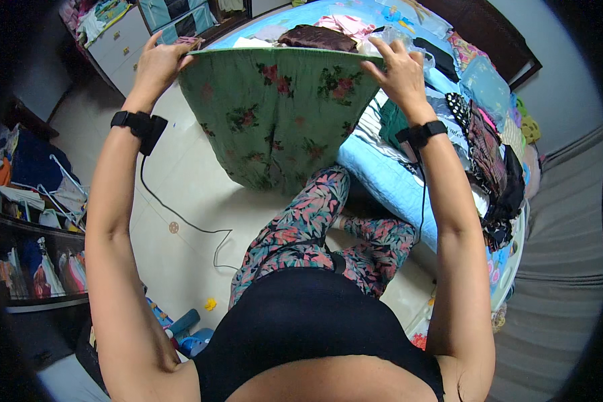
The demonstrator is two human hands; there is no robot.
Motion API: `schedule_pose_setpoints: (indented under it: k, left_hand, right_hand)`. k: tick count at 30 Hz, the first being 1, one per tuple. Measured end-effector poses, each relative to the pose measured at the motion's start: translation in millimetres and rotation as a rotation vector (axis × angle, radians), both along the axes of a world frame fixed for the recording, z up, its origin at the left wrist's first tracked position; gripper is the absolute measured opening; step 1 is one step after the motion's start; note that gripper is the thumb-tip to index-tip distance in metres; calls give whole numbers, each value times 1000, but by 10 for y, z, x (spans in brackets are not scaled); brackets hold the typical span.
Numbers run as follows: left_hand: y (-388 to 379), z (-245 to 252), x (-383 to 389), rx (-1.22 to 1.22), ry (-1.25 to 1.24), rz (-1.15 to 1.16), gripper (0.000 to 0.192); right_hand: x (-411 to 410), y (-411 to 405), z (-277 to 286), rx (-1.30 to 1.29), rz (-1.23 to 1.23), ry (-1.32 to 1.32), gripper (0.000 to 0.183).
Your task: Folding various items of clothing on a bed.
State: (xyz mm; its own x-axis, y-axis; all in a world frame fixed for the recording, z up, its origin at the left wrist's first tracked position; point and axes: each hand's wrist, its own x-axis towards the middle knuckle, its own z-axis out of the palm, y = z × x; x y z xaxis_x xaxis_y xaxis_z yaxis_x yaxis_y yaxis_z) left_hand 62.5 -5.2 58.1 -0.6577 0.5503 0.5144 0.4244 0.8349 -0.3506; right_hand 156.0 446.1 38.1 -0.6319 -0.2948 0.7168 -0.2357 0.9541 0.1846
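A green floral cloth (276, 115) hangs spread between my two raised hands, its top edge stretched nearly straight. My left hand (162, 63) pinches the upper left corner between thumb and fingers. At the upper right corner, my right hand (398, 70) grips the edge the same way. The cloth's lower end drops in front of my patterned trousers (301, 226), close to the knee. Black straps with small boxes circle both wrists, and a thin cable (181, 213) runs down from the left one.
Piled clothes, among them a dark brown folded cloth (317, 38) and a green garment (393, 120), cover much of the bed (382, 166) ahead and to the right. White drawers (118, 47) stand at far left. A cluttered shelf (40, 223) is on the left. Toys lie on the tiled floor (156, 246).
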Motion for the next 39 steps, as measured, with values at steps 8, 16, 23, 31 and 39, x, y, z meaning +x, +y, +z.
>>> schedule_pose_setpoints:
  k: [8,16,23,31,39]
  left_hand:
    - [361,63,123,338,-302,-101,43]
    - [671,-10,400,349,-241,-189,62]
    - [805,-292,365,563,-581,-322,30]
    - [884,-320,295,281,-532,-641,19]
    - [1055,-294,394,621,-897,-536,12]
  right_hand:
    - [24,-324,115,-121,138,-75,58]
    - [272,-629,202,-78,55,-137,61]
    - [213,-704,106,-106,-59,-166,64]
    - [150,-679,114,-108,-7,-226,60]
    - [51,-574,178,-131,73,-119,63]
